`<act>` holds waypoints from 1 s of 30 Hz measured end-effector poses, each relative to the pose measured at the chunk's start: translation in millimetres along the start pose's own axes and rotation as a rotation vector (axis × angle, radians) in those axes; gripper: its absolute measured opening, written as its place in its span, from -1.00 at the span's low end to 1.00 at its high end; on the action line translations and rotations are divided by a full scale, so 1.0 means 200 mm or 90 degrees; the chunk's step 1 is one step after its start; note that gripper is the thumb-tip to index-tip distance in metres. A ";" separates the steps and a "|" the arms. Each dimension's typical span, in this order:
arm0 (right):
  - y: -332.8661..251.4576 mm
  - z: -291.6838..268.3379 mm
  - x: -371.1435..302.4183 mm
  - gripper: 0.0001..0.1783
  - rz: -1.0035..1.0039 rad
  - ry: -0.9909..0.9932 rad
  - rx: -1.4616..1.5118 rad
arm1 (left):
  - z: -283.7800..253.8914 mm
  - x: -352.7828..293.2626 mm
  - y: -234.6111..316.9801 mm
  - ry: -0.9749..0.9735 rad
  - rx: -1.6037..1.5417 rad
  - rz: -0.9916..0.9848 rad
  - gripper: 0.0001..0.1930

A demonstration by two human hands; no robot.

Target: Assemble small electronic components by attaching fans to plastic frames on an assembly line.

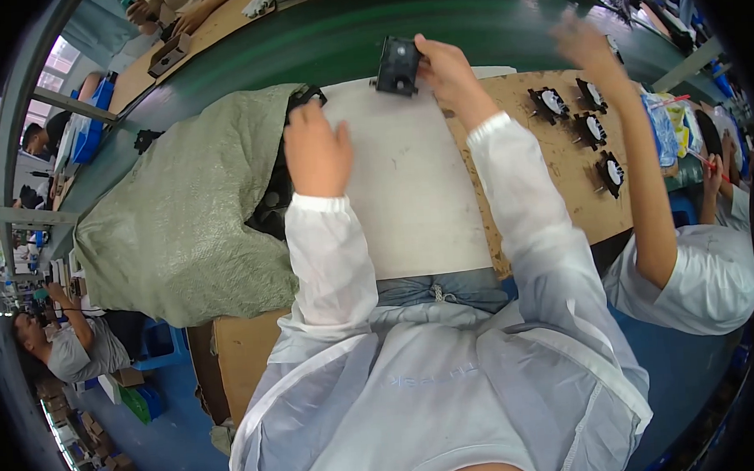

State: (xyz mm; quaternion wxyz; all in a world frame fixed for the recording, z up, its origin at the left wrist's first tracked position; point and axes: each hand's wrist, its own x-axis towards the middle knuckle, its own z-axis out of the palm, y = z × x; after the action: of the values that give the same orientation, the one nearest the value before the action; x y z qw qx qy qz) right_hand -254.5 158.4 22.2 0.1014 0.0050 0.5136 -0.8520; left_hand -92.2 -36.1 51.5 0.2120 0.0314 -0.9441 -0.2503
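Observation:
My right hand point(454, 74) is closed on the right side of a black boxy plastic part point(399, 62), held up at the far end of the white sheet point(409, 200). My left hand point(318, 153) is at the mouth of a grey-green woven sack point(179, 203), its thumb spread away from its fingers. Just past those fingertips, at the sack's edge, lies another black part point(303, 96); whether the fingers touch it is hard to see. More dark parts point(272, 209) show inside the sack's opening, partly hidden by its fabric.
Several black parts with white discs point(591, 130) lie on the brown board point(515, 100) to the right. A co-worker's bare arm point(642, 162) reaches across there, the hand blurred. Beyond the work surface runs a green conveyor belt point(341, 41), with another person's hands point(188, 22) across it.

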 end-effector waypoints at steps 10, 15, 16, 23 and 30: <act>-0.01 -0.02 0.25 -0.48 -0.065 0.237 -0.585 | 0.22 0.32 -0.28 0.142 0.420 0.096 -0.84; -0.27 -0.07 -0.37 -0.46 0.010 -0.054 -0.300 | 0.14 0.26 0.20 -0.008 -0.079 0.259 -0.79; -0.27 -0.17 -0.41 -0.45 0.043 -0.157 -0.283 | 0.15 0.22 0.35 -0.062 -0.183 0.330 -0.79; -0.23 -0.64 -0.93 -0.50 0.138 -0.146 0.039 | 0.34 0.10 0.87 -0.293 -0.432 0.440 -0.83; -0.24 -0.71 -1.31 -0.50 0.025 0.020 0.473 | 0.75 0.17 1.01 -0.276 -0.373 0.171 -0.84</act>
State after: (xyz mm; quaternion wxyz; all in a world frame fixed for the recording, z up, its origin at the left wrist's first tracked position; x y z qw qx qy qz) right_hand -19.1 347.7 26.9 0.1009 0.0643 0.1704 -0.9781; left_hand -176.2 203.4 46.0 0.0383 -0.2080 -0.8512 -0.4804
